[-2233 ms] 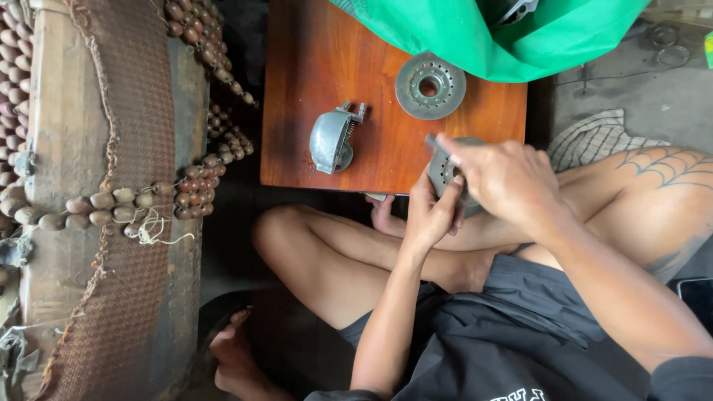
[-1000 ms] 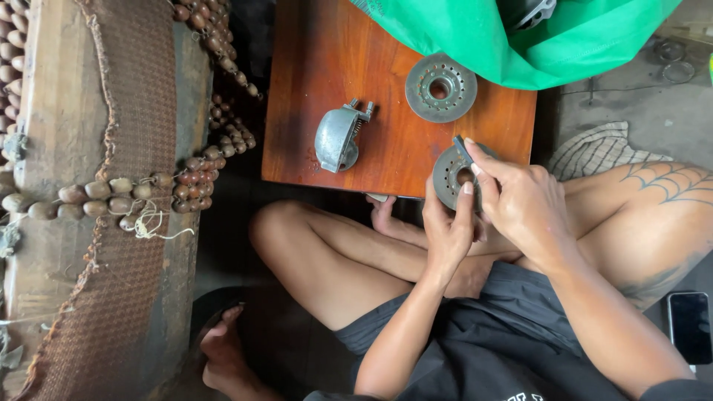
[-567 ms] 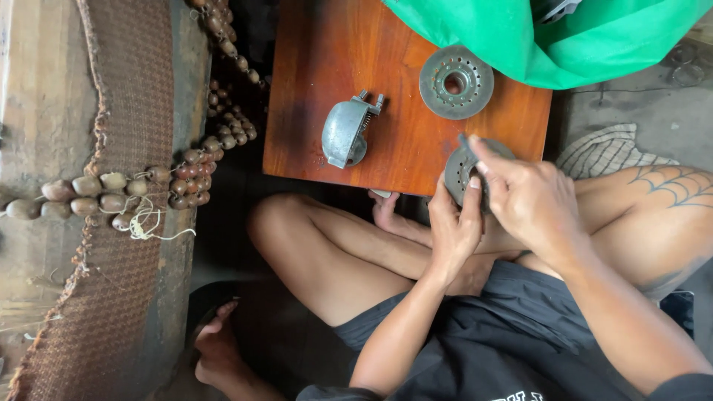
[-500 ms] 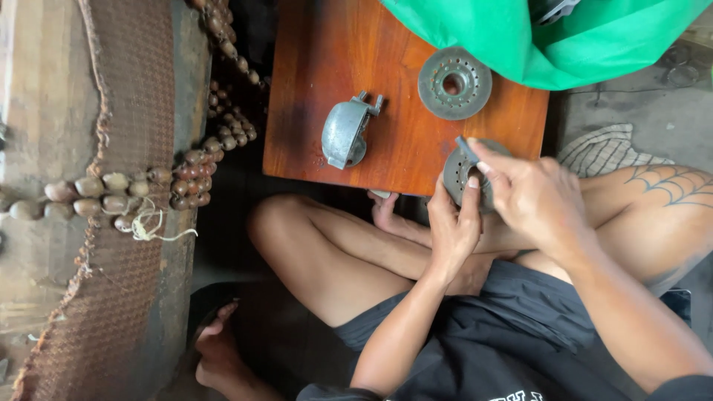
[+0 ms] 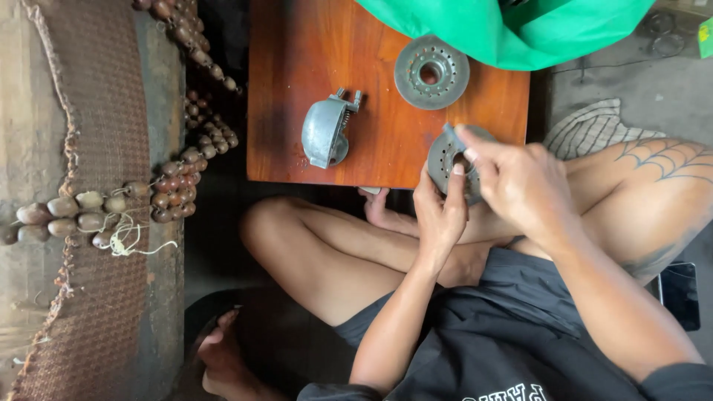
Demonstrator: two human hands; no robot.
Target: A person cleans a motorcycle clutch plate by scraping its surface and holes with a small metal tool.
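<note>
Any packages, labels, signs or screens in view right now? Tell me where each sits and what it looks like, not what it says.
Phone: on the floor at the right edge, beside the person's knee; flat dark rectangle, screen black.
Small package or label: top right corner, cut off by the frame; green and yellow, too small to tell more.
Green bag: at the top, over the wooden table's far edge; plain, no label showing.

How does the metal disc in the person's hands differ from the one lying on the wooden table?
The held disc is tilted at the near edge of the wooden table, gripped by the left hand and right hand; the lying disc rests flat farther back, untouched. The hands hide much of the held disc, while the lying disc shows whole, beside the green bag. Both are round, grey metal, with a ring of small holes around a central opening.
</note>
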